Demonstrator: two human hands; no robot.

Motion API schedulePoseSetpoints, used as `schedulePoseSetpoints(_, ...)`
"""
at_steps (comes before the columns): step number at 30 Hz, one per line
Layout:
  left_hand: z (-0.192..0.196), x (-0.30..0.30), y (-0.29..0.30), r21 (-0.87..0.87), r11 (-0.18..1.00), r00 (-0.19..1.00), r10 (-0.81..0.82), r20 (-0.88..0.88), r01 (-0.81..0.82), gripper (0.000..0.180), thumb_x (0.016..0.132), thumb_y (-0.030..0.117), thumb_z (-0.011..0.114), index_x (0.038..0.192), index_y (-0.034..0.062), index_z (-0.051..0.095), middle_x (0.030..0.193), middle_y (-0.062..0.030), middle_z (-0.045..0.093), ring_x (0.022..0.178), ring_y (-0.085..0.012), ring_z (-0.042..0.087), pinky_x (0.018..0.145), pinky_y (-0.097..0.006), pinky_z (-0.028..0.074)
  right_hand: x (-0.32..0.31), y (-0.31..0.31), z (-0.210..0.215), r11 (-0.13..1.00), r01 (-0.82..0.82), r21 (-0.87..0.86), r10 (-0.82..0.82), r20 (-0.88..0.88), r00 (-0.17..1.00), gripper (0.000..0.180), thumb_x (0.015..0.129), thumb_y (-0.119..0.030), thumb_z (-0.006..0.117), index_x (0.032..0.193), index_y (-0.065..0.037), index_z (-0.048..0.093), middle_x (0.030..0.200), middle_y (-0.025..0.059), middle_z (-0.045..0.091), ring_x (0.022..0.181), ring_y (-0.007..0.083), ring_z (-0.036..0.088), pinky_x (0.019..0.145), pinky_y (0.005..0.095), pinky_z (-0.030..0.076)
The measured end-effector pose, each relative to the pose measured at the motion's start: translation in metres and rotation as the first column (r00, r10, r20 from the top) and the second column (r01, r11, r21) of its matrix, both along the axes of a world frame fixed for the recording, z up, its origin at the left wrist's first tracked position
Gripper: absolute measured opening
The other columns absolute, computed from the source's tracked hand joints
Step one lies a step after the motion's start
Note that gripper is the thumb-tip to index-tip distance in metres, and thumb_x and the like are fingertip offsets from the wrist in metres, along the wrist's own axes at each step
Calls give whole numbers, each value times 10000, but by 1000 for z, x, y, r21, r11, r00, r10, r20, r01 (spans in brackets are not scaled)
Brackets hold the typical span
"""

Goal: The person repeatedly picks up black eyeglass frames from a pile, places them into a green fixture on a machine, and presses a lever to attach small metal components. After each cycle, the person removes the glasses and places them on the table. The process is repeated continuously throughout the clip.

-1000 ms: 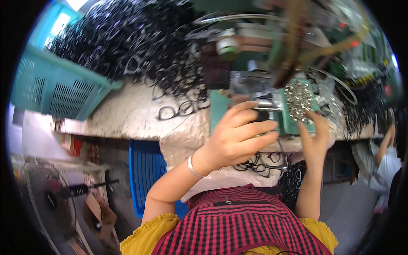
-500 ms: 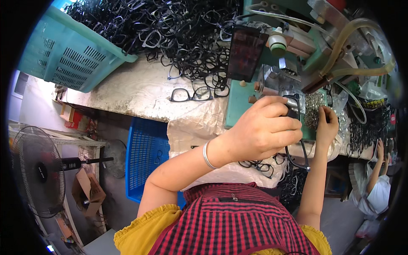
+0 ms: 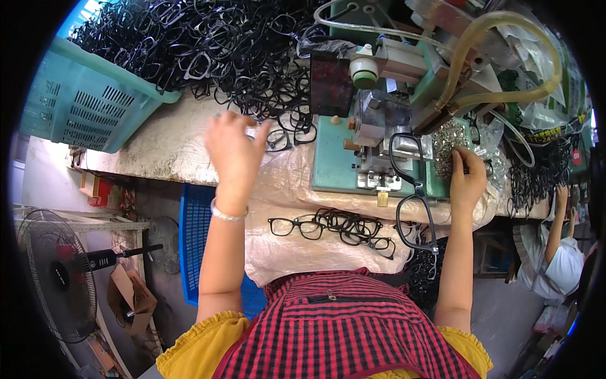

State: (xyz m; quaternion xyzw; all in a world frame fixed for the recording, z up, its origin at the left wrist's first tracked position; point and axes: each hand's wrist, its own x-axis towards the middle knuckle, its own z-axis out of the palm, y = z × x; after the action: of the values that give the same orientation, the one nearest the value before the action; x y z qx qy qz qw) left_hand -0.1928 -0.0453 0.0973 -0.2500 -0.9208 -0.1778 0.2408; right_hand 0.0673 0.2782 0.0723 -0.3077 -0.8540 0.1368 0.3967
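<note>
My left hand is over the near left of the bench, thumb apart from the fingers, beside loose black eyeglass frames. Nothing shows in its grasp, though it is slightly blurred. My right hand has thumb and forefinger brought together at the edge of a heap of small shiny metal parts; whatever is between the fingertips is too small to make out. One black eyeglass frame stands on end at the front of the green bench machine, clear of both hands. What holds it there cannot be told.
A large pile of black frames lies at the back beside a teal basket. Several finished-looking frames rest on the cloth in front. A blue basket is below, a fan at left. Another person sits far right.
My left hand has let go of the eyeglass frame and swung left to the loose frames. That frame stays at the machine. My right hand remains at the metal parts. The view has shifted slightly.
</note>
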Motion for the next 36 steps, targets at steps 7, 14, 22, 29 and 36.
schedulePoseSetpoints(7,-68,10,-6,80,997,986,1,167,-14,127,740,162,763,757,54,698,1063,-97,608,1075,-329,510,943,-448,408,-3,-10,-1,970,-97,-225,32,-278,960,138,899,-21,639,1004,-4,727,951,83,712,878,182,655,823,295,497)
schedulePoseSetpoints(14,-8,-25,-16,-127,991,929,7,369,43,186,729,176,684,683,23,588,781,-148,653,737,-388,600,674,-467,494,-16,-5,14,949,-116,-292,46,-237,971,139,841,-19,690,974,-3,726,911,81,709,856,176,659,817,293,498)
schedulePoseSetpoints(22,-51,-11,-58,568,751,625,-273,731,-336,217,955,177,658,1078,-1,675,763,43,563,652,-40,466,562,-222,355,31,-25,6,902,-58,-428,-68,-274,959,122,861,-45,709,971,0,740,944,60,729,894,168,658,854,308,500)
schedulePoseSetpoints(29,17,-2,0,898,437,673,-677,297,43,94,942,46,666,1024,1,661,909,-12,678,793,-70,595,733,-218,479,-30,-55,81,799,-432,-418,267,-398,878,234,813,7,714,1045,33,693,941,61,705,878,117,637,826,267,494)
schedulePoseSetpoints(36,-37,50,16,823,511,430,-703,566,-248,325,1091,323,380,1001,31,492,932,-201,678,786,-214,666,654,-327,583,-64,-77,72,704,-510,-494,156,-594,789,537,787,12,717,1283,55,515,850,33,645,813,103,601,825,249,473)
